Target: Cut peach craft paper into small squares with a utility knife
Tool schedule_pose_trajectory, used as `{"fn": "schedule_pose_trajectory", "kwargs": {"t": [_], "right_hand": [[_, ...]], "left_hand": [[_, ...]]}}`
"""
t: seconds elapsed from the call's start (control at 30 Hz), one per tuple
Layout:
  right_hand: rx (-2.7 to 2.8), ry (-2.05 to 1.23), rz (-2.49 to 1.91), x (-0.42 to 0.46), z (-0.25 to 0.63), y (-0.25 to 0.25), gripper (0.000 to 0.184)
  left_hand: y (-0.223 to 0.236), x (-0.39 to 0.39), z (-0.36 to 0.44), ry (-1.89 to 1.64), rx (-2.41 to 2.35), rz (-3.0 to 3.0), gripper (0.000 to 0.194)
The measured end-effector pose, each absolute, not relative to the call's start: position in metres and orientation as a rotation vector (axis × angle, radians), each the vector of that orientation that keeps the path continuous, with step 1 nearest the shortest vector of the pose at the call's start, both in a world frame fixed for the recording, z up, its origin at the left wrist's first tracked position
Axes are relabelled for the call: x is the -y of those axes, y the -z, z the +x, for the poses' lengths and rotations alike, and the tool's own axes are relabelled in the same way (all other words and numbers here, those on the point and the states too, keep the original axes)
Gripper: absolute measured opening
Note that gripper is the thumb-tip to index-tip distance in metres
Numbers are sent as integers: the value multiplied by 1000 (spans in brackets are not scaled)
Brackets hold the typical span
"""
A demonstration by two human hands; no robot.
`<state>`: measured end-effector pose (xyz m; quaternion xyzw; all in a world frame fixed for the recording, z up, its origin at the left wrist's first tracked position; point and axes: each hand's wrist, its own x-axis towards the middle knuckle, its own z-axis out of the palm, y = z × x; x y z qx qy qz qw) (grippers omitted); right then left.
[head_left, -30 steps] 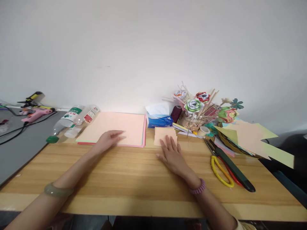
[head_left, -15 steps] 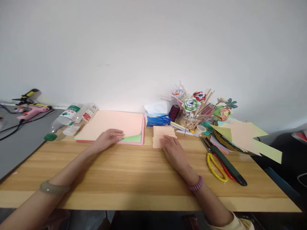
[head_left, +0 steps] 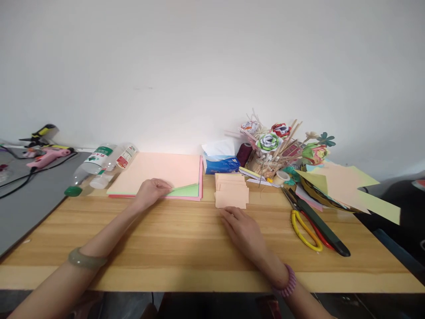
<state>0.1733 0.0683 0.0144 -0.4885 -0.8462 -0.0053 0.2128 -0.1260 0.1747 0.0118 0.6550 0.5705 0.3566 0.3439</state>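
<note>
My left hand [head_left: 152, 191] pinches the front edge of the top peach sheet [head_left: 162, 168] on a stack of coloured paper. Below the sheet's raised front right part shows a green sheet [head_left: 186, 190], with pink and red edges under it. To the right lies a small pile of cut peach paper pieces [head_left: 231, 198], overlapping in uneven steps. My right hand [head_left: 244, 230] rests on the table just in front of that pile, palm down and fingers loosely bent, with nothing in them. Its fingertips are at the pile's front edge; whether they touch it I cannot tell.
A blue tissue pack [head_left: 221, 165] stands behind the pile. Yellow-handled scissors [head_left: 307, 235] and a dark green cutter [head_left: 318, 221] lie at right, near paper flowers [head_left: 268, 142] and paper scraps [head_left: 345, 186]. Plastic bottles [head_left: 96, 164] and a pink glue gun [head_left: 49, 156] lie at left.
My right hand has drawn back off the small peach pieces toward the table's front. More green shows beside my left hand, as the peach sheet's edge is lifted further.
</note>
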Motion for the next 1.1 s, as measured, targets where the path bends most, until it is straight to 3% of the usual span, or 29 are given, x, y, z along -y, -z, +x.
{"fn": "schedule_pose_trajectory", "kwargs": {"t": [0.17,0.33,0.6,0.9,1.1], "right_hand": [[2281,-170,-1323,-98,143,-21,31],[2311,-308,-1280,-133,111,-13,51],[2380,-409,-1253,-139,107,7,57],[2368,-276,-1286,-147,102,1,40],[2451,-196,-1259,-161,106,-12,24]], "left_hand": [[-11,-174,-128,-921,-1444,1717,24],[-7,-177,-134,-853,-1380,1817,24],[-10,-188,-145,-717,-1467,2012,21],[-9,-198,-162,-639,-1454,2125,29],[-5,-202,-169,-666,-1254,2180,49]]}}
